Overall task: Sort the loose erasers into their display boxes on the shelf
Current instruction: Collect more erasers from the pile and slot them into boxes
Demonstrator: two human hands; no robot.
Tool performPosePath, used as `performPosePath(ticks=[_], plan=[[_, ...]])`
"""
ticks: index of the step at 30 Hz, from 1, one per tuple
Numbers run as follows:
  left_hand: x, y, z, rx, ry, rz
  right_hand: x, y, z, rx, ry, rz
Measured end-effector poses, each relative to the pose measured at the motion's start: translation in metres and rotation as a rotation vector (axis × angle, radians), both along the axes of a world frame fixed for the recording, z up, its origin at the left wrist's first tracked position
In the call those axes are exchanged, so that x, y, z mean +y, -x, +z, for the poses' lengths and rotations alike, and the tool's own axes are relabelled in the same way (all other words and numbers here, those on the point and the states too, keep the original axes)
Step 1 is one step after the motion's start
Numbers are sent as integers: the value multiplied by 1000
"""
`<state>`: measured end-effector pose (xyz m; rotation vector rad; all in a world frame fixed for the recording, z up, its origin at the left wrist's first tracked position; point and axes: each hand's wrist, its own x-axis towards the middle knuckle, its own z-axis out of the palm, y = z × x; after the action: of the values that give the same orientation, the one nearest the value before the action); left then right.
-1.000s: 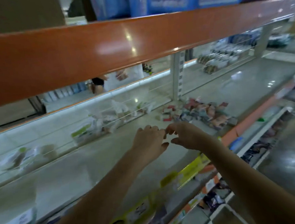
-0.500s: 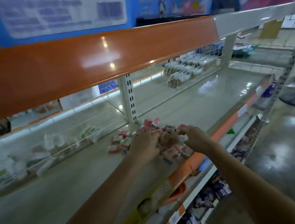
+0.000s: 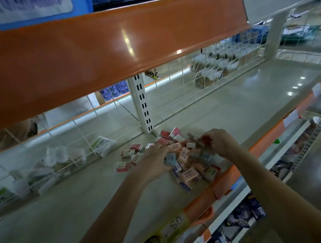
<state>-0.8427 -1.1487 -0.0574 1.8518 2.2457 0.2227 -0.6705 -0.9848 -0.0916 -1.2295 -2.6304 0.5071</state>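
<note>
- Far left, behind the white wire grid (image 3: 74,143) at the back of the shelf (image 3: 64,202), lie blurred packets in green and white (image 3: 102,146)
- A white slotted post (image 3: 142,105) stands at the back of the shelf, just behind the heap
- The loose erasers (image 3: 184,158) lie in a heap on the shelf, toward its front edge, red, pink and pale blue in printed sleeves; a few stray ones (image 3: 123,166) sit to the left of the heap
- The left hand (image 3: 153,163) rests on the left side of the heap, fingers curled round a pale blue eraser (image 3: 170,158)
- The right hand (image 3: 221,143) hovers over the right side of the heap, fingertips pinching something small and red (image 3: 207,140); blur hides what it is
- An orange strip (image 3: 208,195) runs along the shelf's front edge, with a yellow price tag (image 3: 173,225) reading 50
- Below, to the right, dark packets (image 3: 244,213) sit on a lower shelf
</note>
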Motion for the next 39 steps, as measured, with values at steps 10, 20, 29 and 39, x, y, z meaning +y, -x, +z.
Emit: performPosePath(ticks=[10,20,29,39], plan=[[-4,1,-1,-66,-146,12,-3,-18,-4,206,43,16],[-26,-3,1,-390,-373,171,-65,-27,18,429,295,1],[-108,-6,8,-1137,-539,600,-131,5,30,703,728,153],[-233,12,28,-1066,-810,858,-220,83,46,580,908,408]])
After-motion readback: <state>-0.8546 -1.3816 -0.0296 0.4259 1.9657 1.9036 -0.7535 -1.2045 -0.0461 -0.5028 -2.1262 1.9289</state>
